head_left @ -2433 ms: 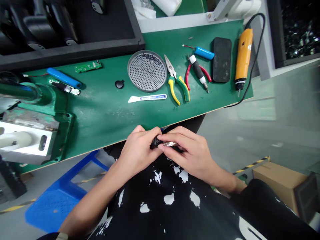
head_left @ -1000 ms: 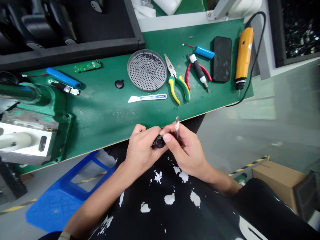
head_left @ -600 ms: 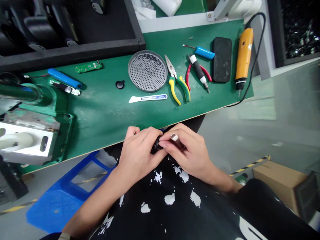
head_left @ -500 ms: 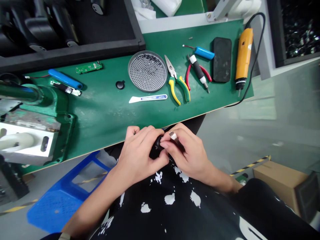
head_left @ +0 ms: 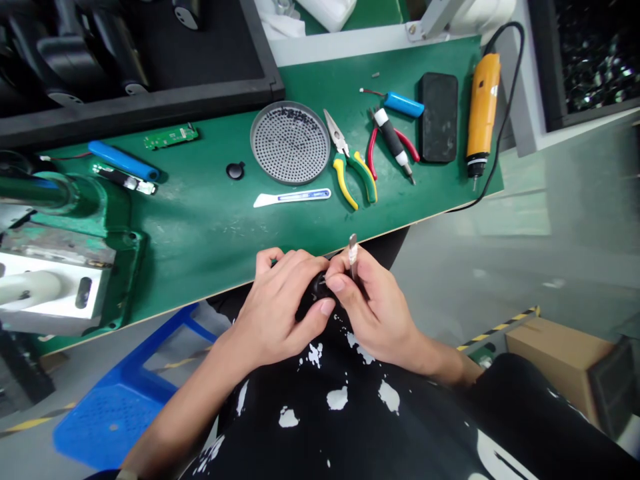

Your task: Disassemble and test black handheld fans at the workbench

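Observation:
Just past the bench's front edge, my left hand (head_left: 281,303) is closed around a black rounded part (head_left: 320,287), most of it covered by the fingers. My right hand (head_left: 376,308) pinches a pair of metal tweezers (head_left: 353,252). Their blunt end sticks up above the fingers, and the tips point into the end of the black part. What the tips touch is too small to make out. Both hands are close together over my dark, white-spotted clothing.
On the green bench (head_left: 200,233) lie a round perforated tray (head_left: 290,150) with small black pieces, pliers (head_left: 345,163), a white knife-like tool (head_left: 293,197), a black cap (head_left: 235,171) and an orange electric screwdriver (head_left: 483,113). A green press (head_left: 90,220) stands left, above a blue stool (head_left: 120,400).
The tweezers have swung more upright in my right hand, whose fingers have shifted slightly. My left thumb has moved up a little, and more of the black part's end shows.

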`<act>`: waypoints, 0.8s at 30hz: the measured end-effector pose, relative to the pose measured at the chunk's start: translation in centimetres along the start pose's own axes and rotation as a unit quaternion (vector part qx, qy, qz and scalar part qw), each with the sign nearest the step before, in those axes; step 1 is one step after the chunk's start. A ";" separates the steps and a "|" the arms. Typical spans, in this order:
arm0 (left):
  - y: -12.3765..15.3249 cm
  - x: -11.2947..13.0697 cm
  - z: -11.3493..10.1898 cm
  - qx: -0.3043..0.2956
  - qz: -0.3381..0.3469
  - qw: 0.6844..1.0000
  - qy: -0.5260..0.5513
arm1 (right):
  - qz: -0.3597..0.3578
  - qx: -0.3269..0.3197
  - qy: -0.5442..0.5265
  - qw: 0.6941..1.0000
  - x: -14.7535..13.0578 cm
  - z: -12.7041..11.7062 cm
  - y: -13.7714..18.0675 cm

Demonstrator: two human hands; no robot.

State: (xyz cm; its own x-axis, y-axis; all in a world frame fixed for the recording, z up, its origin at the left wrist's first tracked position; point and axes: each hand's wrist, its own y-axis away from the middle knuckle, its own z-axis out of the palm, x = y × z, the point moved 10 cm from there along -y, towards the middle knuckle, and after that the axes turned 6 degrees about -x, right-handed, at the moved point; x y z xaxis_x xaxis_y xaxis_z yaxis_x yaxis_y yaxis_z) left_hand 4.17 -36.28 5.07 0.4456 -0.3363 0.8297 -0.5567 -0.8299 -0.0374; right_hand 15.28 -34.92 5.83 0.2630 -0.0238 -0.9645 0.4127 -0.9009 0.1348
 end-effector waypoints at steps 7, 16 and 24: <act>0.0 -0.1 -0.1 0.024 0.007 1.000 0.016 | 0.014 0.038 -0.076 0.996 0.7 0.2 0.3; 0.3 -0.3 -0.2 0.057 0.002 0.998 0.039 | 0.036 0.051 -0.140 0.988 1.1 0.3 0.3; 0.5 -0.5 -0.1 0.078 0.002 0.996 0.036 | 0.065 0.060 -0.152 0.984 1.8 0.5 0.5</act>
State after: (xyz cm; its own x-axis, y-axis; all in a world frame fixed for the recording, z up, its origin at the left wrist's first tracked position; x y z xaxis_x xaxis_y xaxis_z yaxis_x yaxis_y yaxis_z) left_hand 3.65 -36.50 4.70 0.3894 -0.3114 0.8668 -0.4407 -0.8894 -0.1216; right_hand 15.50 -35.61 4.05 0.0263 -0.2536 -0.9670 0.2813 -0.9263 0.2506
